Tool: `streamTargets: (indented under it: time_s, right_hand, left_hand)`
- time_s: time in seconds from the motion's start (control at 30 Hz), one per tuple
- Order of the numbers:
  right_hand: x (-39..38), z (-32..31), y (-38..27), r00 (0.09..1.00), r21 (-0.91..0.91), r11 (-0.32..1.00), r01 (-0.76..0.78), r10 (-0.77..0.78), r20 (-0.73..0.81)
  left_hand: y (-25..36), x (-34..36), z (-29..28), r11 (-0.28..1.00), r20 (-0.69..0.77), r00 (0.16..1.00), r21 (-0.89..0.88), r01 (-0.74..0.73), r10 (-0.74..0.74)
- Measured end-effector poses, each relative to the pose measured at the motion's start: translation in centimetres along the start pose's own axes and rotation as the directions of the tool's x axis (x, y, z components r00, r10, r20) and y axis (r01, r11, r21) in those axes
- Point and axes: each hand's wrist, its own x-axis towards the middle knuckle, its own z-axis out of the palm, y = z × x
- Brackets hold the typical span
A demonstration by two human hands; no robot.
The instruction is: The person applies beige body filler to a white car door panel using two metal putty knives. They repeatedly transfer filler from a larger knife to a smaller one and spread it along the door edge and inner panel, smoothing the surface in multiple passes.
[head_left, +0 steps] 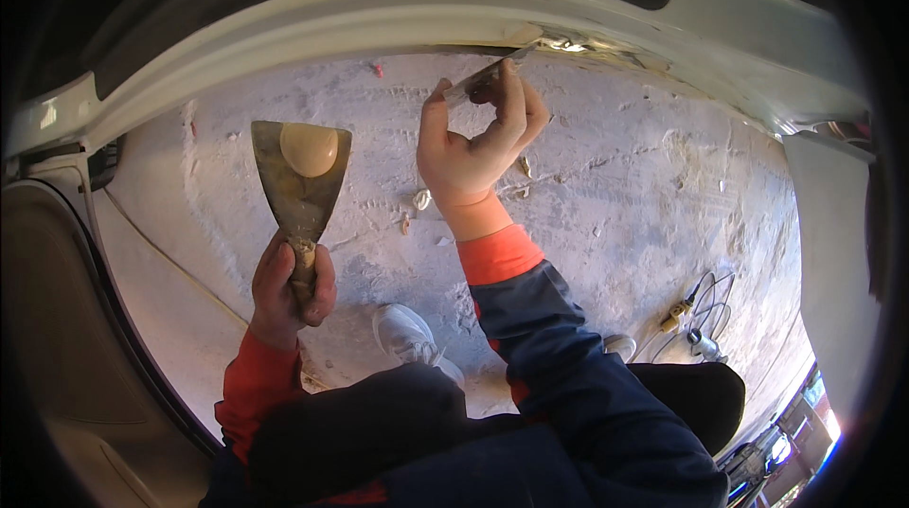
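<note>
My left hand [276,300] is closed round the worn handle of a putty knife [301,196], held blade up. A smooth round dollop of beige filler [309,149] sits near the blade's wide edge. Farther forward, my right hand [473,148] pinches a thin, flat spreader [466,88] between thumb and fingers. Its far tip reaches the lower edge of a pale vehicle sill [331,23], beside a beige, shiny, uneven patch [573,44]. Whether the tip touches the sill, I cannot tell.
Below lies a rough, dusty concrete floor [615,186] with small scraps. A coiled cable or hose with a brass-coloured fitting [674,316] is at the lower right. An open door panel [85,319] stands at the left. My white shoe [405,333] shows beneath me.
</note>
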Motion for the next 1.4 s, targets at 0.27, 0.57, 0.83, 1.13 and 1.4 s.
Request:
streamTargets:
  time_s: [0.27,0.57,0.83,1.13,1.4]
  right_hand:
    - [-0.9,1.9,-1.4,1.000,0.036,0.999,0.014,-0.015,0.024]
    - [-1.7,3.6,-3.1,0.994,0.043,0.995,0.094,-0.096,0.050]
    - [-2.5,0.5,-5.0,0.965,0.130,0.992,-0.003,-0.031,0.262]
    - [4.8,-9.8,-5.9,0.711,0.557,0.443,-0.703,0.474,0.520]
    - [13.7,-18.0,-4.5,0.384,0.203,0.967,-0.152,-0.131,0.914]
  left_hand:
    - [0.5,0.1,-0.5,0.999,-0.057,0.998,-0.021,-0.029,0.028]
    - [1.2,-0.1,-1.0,0.998,-0.109,0.992,0.013,-0.065,0.066]
    - [1.5,-0.1,-2.3,0.993,-0.093,0.990,-0.030,-0.111,0.107]
    - [2.6,-0.1,1.9,0.979,0.230,0.959,0.160,0.128,-0.163]
    - [2.8,2.6,7.9,0.925,0.332,0.915,0.368,0.096,-0.228]
